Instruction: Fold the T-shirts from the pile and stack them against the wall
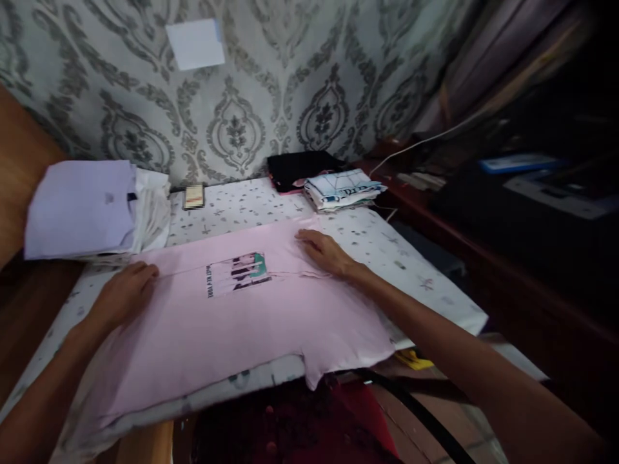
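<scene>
A pale pink T-shirt lies spread out across the table, with a printed picture and dark lettering on it. A crease crosses the shirt through the print. On its left edge rests my left hand, palm down, with fingers lightly bent. My right hand lies on the upper right part, its fingers stretched out over the fabric. The shirt's near edge hangs at the table's front, where a small corner of it droops. Neither hand lifts the cloth.
Folded lilac and white clothes are stacked at the left. Behind the shirt lie a small box, a folded black garment and folded white clothes. The patterned table cover ends at the right; a cable runs there.
</scene>
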{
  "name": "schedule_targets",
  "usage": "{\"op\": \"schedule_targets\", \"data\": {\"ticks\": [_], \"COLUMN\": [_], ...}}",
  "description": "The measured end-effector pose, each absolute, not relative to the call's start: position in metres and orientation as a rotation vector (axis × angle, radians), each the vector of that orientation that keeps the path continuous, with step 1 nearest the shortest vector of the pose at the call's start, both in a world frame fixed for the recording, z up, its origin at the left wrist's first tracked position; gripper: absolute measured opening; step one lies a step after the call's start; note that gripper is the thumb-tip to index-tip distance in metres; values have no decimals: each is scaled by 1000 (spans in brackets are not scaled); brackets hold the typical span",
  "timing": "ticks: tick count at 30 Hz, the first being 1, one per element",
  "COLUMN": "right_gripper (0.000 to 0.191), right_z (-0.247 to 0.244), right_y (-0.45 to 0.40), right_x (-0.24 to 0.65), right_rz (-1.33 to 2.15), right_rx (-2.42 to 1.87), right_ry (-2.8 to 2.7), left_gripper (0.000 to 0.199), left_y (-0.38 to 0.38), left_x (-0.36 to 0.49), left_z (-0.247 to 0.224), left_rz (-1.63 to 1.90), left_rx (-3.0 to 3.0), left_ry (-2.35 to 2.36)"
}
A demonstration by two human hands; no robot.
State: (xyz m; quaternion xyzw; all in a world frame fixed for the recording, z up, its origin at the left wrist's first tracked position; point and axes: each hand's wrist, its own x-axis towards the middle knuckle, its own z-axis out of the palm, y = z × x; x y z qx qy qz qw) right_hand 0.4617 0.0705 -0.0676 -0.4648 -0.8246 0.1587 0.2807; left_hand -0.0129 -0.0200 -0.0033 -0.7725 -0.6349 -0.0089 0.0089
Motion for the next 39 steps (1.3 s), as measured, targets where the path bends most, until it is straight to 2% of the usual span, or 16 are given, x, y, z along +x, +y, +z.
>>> {"op": "schedule_targets", "data": {"ticks": [4, 7, 12, 17, 22, 28, 34, 39], "right_gripper": [29, 30, 28, 22, 24, 40, 45, 49], "right_z": [-46, -36, -37, -45, -48, -38, -41, -55], "right_y": [42, 19, -3, -7, -9, 3, 76, 123], "right_x": [470, 475, 484, 491, 495, 494, 455, 446], "right_rz": [420, 426, 414, 391, 387, 444, 295, 277], "right_rx": [-1269, -1288, -1349, -1272, -1231, -1264, -1517, -1671], "right_ry": [-2235, -2344, -2423, -2403, -2370, -2278, -2318, -2331], "left_gripper": [37, 37, 30, 26, 28, 23, 38, 62], "left_y": [-26, -27, -6, 13, 20, 24, 56, 79], "left_x": [34, 90, 171, 202, 192, 190, 204, 186], "left_z": [0, -11, -26, -21, -22, -21, -36, -66], "left_rz": [-316, -411, -201, 66, 6, -206, -478, -211], "left_rx": [-2612, -2839, -2826, -2750, -2735, -2921, -2859, -2683], "left_ry": [-2044, -1764, -1130, -919, -981, -1072, -1345, -1653]}}
